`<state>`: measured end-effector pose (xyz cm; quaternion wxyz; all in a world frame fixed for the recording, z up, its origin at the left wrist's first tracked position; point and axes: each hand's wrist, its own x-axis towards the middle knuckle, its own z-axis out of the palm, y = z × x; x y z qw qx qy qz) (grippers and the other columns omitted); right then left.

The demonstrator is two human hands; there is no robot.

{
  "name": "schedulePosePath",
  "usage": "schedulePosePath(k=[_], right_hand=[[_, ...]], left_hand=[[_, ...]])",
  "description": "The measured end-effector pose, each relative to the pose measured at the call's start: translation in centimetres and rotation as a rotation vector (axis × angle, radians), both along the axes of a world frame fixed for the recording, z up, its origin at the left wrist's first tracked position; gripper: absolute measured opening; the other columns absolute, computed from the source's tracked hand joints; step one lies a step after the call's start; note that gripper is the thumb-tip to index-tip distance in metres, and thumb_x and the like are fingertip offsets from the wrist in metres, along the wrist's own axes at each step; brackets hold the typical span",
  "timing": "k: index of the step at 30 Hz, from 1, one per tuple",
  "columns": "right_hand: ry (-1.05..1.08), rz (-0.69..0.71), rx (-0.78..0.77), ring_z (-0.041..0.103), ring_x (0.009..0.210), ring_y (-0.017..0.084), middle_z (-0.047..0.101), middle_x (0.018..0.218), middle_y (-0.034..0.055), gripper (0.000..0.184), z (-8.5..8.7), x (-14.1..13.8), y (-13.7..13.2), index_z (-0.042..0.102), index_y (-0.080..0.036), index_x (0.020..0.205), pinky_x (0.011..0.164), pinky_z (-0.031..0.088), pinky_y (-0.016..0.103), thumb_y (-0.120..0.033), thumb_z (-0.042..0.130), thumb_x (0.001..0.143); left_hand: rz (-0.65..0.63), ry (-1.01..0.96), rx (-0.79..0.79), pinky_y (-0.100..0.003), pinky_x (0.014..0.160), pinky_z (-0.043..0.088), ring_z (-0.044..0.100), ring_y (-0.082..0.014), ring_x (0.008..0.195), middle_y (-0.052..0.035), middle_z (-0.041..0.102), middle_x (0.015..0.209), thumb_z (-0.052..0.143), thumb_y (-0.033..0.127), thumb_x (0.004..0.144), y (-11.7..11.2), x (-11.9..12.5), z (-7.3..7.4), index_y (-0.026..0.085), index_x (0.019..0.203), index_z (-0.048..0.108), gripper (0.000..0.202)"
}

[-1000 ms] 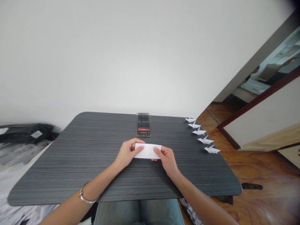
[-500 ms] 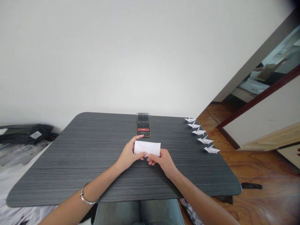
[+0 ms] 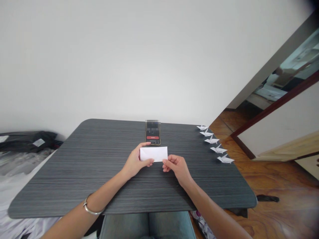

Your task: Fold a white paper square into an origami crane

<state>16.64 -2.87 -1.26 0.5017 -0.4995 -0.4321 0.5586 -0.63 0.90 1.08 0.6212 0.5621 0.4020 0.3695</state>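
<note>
A folded white sheet of paper [image 3: 154,154], now a narrow rectangle, is held above the dark table [image 3: 99,159]. My left hand [image 3: 136,160] grips its left end, thumb along the lower edge and index finger over the top corner. At the lower right corner, my right hand [image 3: 177,167] pinches the paper between thumb and curled fingers. Just beyond the paper a phone [image 3: 153,136] with a red bar on its screen rests on the table. Some fingers are hidden behind the sheet.
Several folded white paper cranes [image 3: 218,150] stand in a row along the table's right edge. A black plastic package [image 3: 32,141] and clear wrapping lie left of the table. A white wall [image 3: 149,59] rises behind, and wooden floor [image 3: 269,176] shows at right.
My right hand has slid outward along the lower edge to the right corner. The paper has shifted slightly left and up, and its right end is lifted a little.
</note>
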Motion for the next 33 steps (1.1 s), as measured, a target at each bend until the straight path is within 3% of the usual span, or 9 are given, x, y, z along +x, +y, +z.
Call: schedulePosePath(k=[6,8,12,16,20,23,26,29,33], right_hand=[[-0.013,-0.075,0.025,0.055,0.045,0.009,0.061,0.055,0.0002,0.020,0.22,0.35,0.09,0.058,-0.014,0.062,0.043,0.041,0.019,-0.033,0.063,0.068],[-0.028,-0.116,0.082,0.057,0.053,0.011,0.062,0.067,0.0012,0.017,0.16,0.37,0.11,0.059,-0.016,0.075,0.044,0.043,0.019,-0.032,0.061,0.070],[-0.164,-0.149,0.300,0.056,0.084,0.016,0.057,0.099,0.0053,0.028,0.24,0.36,-0.05,0.056,-0.023,0.101,0.056,0.047,0.022,-0.026,0.058,0.073],[-0.322,-0.127,0.433,0.050,0.099,0.021,0.052,0.107,0.0075,0.016,0.52,0.33,-0.29,0.062,-0.023,0.088,0.065,0.048,0.026,-0.022,0.054,0.075],[-0.345,-0.161,0.432,0.052,0.095,0.021,0.054,0.100,0.0074,0.009,0.54,0.37,-0.35,0.062,-0.021,0.076,0.066,0.048,0.028,-0.020,0.053,0.075],[-0.348,-0.143,0.417,0.054,0.091,0.020,0.055,0.099,0.0070,0.009,0.37,0.47,-0.31,0.061,-0.020,0.073,0.067,0.047,0.028,-0.018,0.052,0.075],[-0.343,-0.118,0.420,0.054,0.091,0.019,0.056,0.097,0.0067,0.013,0.10,0.61,-0.23,0.061,-0.019,0.069,0.070,0.046,0.029,-0.014,0.050,0.074],[-0.331,-0.115,0.418,0.055,0.090,0.020,0.057,0.094,0.0063,0.017,-0.09,0.69,-0.16,0.060,-0.019,0.064,0.068,0.046,0.029,-0.012,0.047,0.073],[-0.322,-0.102,0.412,0.055,0.088,0.019,0.056,0.093,0.0060,0.016,0.06,0.46,-0.20,0.061,-0.020,0.065,0.063,0.046,0.026,-0.012,0.049,0.072]], left_hand=[[0.028,0.034,0.051,-0.024,0.053,0.047,0.055,-0.0098,0.054,0.0008,0.056,0.073,0.063,0.019,0.063,0.20,-0.25,-0.20,0.015,0.116,0.035,0.060],[0.039,0.108,0.125,-0.024,0.055,0.047,0.056,-0.0114,0.058,-0.0010,0.057,0.079,0.062,0.020,0.064,0.14,-0.30,-0.24,0.017,0.117,0.037,0.058],[0.065,0.322,0.364,-0.026,0.068,0.044,0.057,-0.0165,0.075,-0.0038,0.060,0.093,0.061,0.020,0.065,-0.10,-0.36,-0.28,0.019,0.113,0.047,0.051],[0.026,0.425,0.431,-0.025,0.067,0.042,0.056,-0.0172,0.076,-0.0024,0.062,0.092,0.061,0.022,0.066,-0.31,-0.26,-0.43,0.022,0.111,0.050,0.047],[0.000,0.322,0.342,-0.024,0.060,0.043,0.055,-0.0157,0.067,-0.0023,0.061,0.082,0.058,0.032,0.070,-0.38,-0.12,-0.68,0.019,0.109,0.051,0.043],[-0.031,0.141,0.182,-0.023,0.052,0.043,0.055,-0.0149,0.061,-0.0032,0.060,0.070,0.039,0.045,0.080,-0.19,-0.13,-0.91,0.016,0.109,0.051,0.042],[-0.068,0.019,0.017,-0.023,0.050,0.043,0.057,-0.0152,0.060,-0.0064,0.060,0.069,0.028,0.050,0.083,0.18,-0.28,-1.01,0.011,0.104,0.052,0.050],[-0.116,-0.028,-0.058,-0.022,0.050,0.045,0.059,-0.0167,0.069,-0.0094,0.060,0.081,0.038,0.050,0.079,0.45,-0.40,-0.92,0.012,0.104,0.050,0.047],[-0.181,-0.027,-0.036,-0.021,0.052,0.047,0.058,-0.0161,0.074,-0.0082,0.057,0.092,0.056,0.041,0.071,0.36,-0.21,-0.97,0.015,0.107,0.047,0.045]])
